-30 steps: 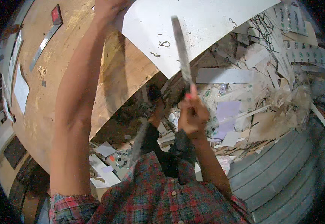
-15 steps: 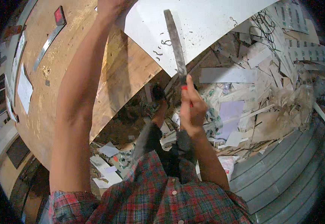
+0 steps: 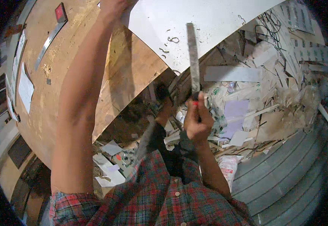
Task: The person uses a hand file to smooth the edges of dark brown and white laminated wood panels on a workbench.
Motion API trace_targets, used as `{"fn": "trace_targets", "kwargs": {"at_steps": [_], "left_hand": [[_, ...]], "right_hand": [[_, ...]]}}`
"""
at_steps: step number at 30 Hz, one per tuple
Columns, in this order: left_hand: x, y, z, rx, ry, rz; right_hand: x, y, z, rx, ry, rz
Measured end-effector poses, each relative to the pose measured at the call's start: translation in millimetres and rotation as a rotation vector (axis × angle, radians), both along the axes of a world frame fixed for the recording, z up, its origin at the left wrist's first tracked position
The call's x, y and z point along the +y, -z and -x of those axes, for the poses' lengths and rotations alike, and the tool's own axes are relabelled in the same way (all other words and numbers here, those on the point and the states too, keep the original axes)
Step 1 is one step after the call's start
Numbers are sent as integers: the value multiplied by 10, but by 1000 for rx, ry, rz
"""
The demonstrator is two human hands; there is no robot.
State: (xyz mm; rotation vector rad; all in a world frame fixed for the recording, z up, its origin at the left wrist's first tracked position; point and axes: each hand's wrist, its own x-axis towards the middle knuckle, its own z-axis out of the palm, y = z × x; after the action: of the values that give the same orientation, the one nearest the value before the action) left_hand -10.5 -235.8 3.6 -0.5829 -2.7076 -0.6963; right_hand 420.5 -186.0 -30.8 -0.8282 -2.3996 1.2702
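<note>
A person's right hand point(image 3: 199, 118) was wrapped firmly around the handle of a file point(image 3: 192, 56), its blade pointing away across the near corner of a white sheet point(image 3: 149, 24) on a wooden table point(image 3: 66, 49). Whether blade met sheet could not be told. The left hand point(image 3: 116, 5) was at the far edge of view, fingers cropped, its grip unclear. A tilted stroke could have scratched the white face, loose shavings point(image 3: 174, 39) could have scuffed it, and weak bracing could have let the sheet slide.
</note>
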Motion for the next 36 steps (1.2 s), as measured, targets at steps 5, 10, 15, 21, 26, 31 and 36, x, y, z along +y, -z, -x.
{"fn": "trace_targets", "kwargs": {"at_steps": [5,10,15,21,26,31,36], "left_hand": [[21,-87,36,-55,22,35],[15,-46,11,-12,38,11],[-91,134,266,-60,64,139],[-94,123,236,-45,87,113],[-20,22,160,-134,90,126],[156,69,271,-70,77,188],[997,57,473,-23,68,181]], "right_hand": [[-78,-330,637,-97,-174,-84],[131,-276,-79,-79,33,-77],[463,-402,-95,-82,-184,-94],[1603,-227,242,-95,-256,-371],[2541,-531,762,-102,-196,-401],[2251,-462,257,-74,-361,-534],[2349,-555,148,-88,-527,-618]]}}
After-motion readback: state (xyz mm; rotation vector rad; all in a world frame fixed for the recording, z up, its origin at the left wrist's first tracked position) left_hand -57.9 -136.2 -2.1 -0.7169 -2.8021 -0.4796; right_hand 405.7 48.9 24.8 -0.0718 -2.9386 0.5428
